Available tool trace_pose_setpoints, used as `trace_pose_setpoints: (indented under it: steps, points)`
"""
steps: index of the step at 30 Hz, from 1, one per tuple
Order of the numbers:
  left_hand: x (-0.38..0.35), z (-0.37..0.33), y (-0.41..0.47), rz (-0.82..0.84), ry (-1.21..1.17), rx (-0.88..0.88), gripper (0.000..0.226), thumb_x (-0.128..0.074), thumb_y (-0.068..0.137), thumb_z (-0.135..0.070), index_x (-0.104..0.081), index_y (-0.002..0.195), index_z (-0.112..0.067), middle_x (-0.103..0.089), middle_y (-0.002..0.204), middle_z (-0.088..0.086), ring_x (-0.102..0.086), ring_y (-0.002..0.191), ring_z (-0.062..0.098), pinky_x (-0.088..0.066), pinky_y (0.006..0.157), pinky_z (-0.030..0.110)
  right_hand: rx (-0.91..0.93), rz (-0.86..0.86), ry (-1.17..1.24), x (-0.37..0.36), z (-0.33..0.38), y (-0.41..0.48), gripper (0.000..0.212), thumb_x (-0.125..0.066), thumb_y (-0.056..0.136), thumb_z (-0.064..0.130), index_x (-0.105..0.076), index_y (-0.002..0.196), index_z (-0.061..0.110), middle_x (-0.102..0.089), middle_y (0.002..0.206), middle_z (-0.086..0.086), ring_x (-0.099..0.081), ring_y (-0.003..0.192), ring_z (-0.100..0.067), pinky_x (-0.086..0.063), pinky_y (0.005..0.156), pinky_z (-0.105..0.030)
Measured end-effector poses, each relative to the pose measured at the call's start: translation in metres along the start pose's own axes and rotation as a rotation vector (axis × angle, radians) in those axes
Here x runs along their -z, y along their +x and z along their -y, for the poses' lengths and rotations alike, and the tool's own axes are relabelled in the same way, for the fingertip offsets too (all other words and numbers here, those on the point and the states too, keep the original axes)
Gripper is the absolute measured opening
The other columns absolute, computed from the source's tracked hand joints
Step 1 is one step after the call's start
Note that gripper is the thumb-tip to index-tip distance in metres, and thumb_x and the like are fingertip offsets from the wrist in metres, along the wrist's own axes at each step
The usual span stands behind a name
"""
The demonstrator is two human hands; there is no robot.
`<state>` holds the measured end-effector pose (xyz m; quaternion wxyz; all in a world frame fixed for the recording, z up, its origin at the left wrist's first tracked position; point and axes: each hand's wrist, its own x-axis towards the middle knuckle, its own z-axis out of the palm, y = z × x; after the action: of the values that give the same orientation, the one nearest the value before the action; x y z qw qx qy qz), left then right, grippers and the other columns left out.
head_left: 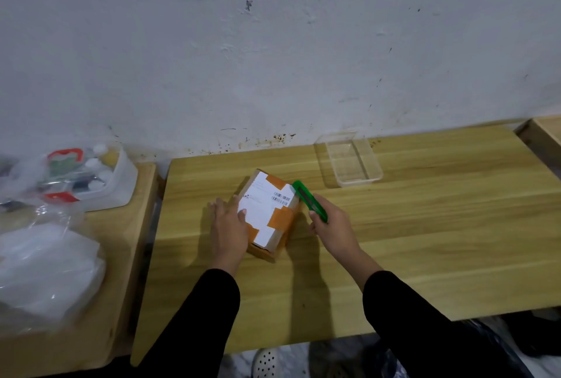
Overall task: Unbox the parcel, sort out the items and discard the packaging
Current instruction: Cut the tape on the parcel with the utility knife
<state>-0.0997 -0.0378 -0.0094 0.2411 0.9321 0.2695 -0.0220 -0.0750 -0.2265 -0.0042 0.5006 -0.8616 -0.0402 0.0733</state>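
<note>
A small cardboard parcel (270,213) with a white shipping label and orange tape lies on the wooden table (394,256) in the middle of the view. My left hand (229,225) rests flat on the parcel's left side, fingers straight, thumb on the label. My right hand (332,225) grips a green utility knife (308,200), whose far end sits at the parcel's upper right edge. The parcel's flaps are taped down.
An empty clear plastic tray (352,162) stands at the back right of the table. On a second table to the left sit a white bin with bottles (100,177) and crumpled clear plastic bags (45,268). A wall runs behind.
</note>
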Motion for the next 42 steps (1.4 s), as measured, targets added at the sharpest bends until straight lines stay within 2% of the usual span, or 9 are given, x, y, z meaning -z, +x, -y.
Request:
trace_pose_setpoints:
  steps: [5, 13, 16, 20, 26, 30, 35, 38, 42]
  points:
    - [-0.011, 0.002, -0.026, -0.075, -0.255, 0.239, 0.054, -0.036, 0.098, -0.034, -0.019, 0.148, -0.019, -0.001, 0.158, 0.014, -0.001, 0.145, 0.033, -0.021, 0.114, 0.044, -0.081, 0.123, 0.028, -0.005, 0.010, 0.010, 0.049, -0.047, 0.093, 0.011, -0.035, 0.140, 0.018, -0.058, 0.119, -0.004, -0.057, 0.099, -0.025, -0.050, 0.094, -0.043]
    - [0.005, 0.005, 0.004, 0.063, -0.330, 0.111, 0.058, -0.030, 0.100, -0.033, -0.004, 0.149, -0.019, -0.010, 0.157, 0.011, -0.026, 0.139, 0.029, -0.039, 0.101, 0.036, -0.068, 0.036, -0.012, -0.003, 0.018, 0.031, 0.044, -0.046, 0.094, 0.008, -0.039, 0.137, 0.012, -0.062, 0.094, -0.012, -0.047, 0.057, -0.006, -0.039, 0.050, -0.016]
    - [0.005, 0.001, 0.020, 0.012, -0.337, 0.156, 0.055, -0.030, 0.100, -0.029, -0.008, 0.149, -0.017, -0.020, 0.153, 0.015, -0.032, 0.135, 0.031, -0.040, 0.096, 0.036, -0.043, -0.038, -0.036, -0.004, 0.022, 0.036, 0.039, -0.049, 0.093, 0.009, -0.048, 0.131, 0.013, -0.066, 0.100, -0.017, -0.058, 0.068, -0.017, -0.050, 0.058, -0.029]
    - [-0.006, -0.005, 0.024, -0.013, -0.459, 0.221, 0.052, -0.025, 0.101, -0.029, -0.007, 0.149, -0.020, -0.031, 0.147, 0.013, -0.050, 0.112, 0.026, -0.039, 0.068, 0.028, -0.055, -0.036, -0.094, -0.008, 0.027, 0.043, 0.038, -0.049, 0.093, 0.008, -0.050, 0.131, 0.014, -0.066, 0.102, -0.018, -0.064, 0.082, -0.027, -0.057, 0.070, -0.040]
    - [-0.013, -0.007, 0.024, -0.032, -0.490, 0.208, 0.054, -0.026, 0.101, -0.028, -0.003, 0.149, -0.017, -0.022, 0.152, 0.012, -0.039, 0.127, 0.027, -0.032, 0.079, 0.023, -0.070, -0.001, -0.135, -0.010, 0.030, 0.053, 0.039, -0.047, 0.093, 0.008, -0.048, 0.132, 0.014, -0.065, 0.103, -0.020, -0.066, 0.080, -0.028, -0.059, 0.066, -0.038]
    - [-0.017, -0.003, 0.026, -0.041, -0.485, 0.189, 0.055, -0.027, 0.101, -0.029, -0.002, 0.149, -0.017, -0.023, 0.150, 0.013, -0.040, 0.126, 0.026, -0.035, 0.078, 0.024, -0.057, 0.025, -0.175, -0.009, 0.031, 0.058, 0.040, -0.046, 0.094, 0.009, -0.046, 0.134, 0.016, -0.064, 0.102, -0.018, -0.060, 0.074, -0.021, -0.043, 0.042, -0.011]
    - [-0.018, -0.003, 0.026, -0.033, -0.501, 0.178, 0.056, -0.026, 0.101, -0.031, -0.002, 0.149, -0.019, -0.017, 0.154, 0.011, -0.035, 0.131, 0.025, -0.033, 0.080, 0.024, -0.047, 0.041, -0.207, -0.008, 0.030, 0.060, 0.040, -0.046, 0.094, 0.010, -0.045, 0.134, 0.016, -0.064, 0.099, -0.018, -0.056, 0.066, -0.017, -0.037, 0.034, -0.005]
    - [-0.021, 0.000, 0.028, -0.049, -0.474, 0.172, 0.056, -0.027, 0.100, -0.032, -0.002, 0.149, -0.020, -0.016, 0.154, 0.012, -0.033, 0.133, 0.026, -0.035, 0.082, 0.025, -0.037, 0.047, -0.244, -0.009, 0.030, 0.063, 0.041, -0.045, 0.094, 0.009, -0.044, 0.134, 0.015, -0.063, 0.094, -0.017, -0.050, 0.057, -0.012, -0.036, 0.038, -0.009]
    - [-0.023, 0.001, 0.029, -0.074, -0.413, 0.168, 0.057, -0.028, 0.100, -0.034, -0.002, 0.149, -0.020, -0.016, 0.155, 0.012, -0.033, 0.133, 0.028, -0.044, 0.092, 0.035, -0.016, 0.102, -0.383, -0.009, 0.037, 0.070, 0.038, -0.041, 0.094, 0.008, -0.047, 0.131, 0.014, -0.062, 0.092, -0.018, -0.056, 0.075, -0.026, -0.051, 0.062, -0.037]
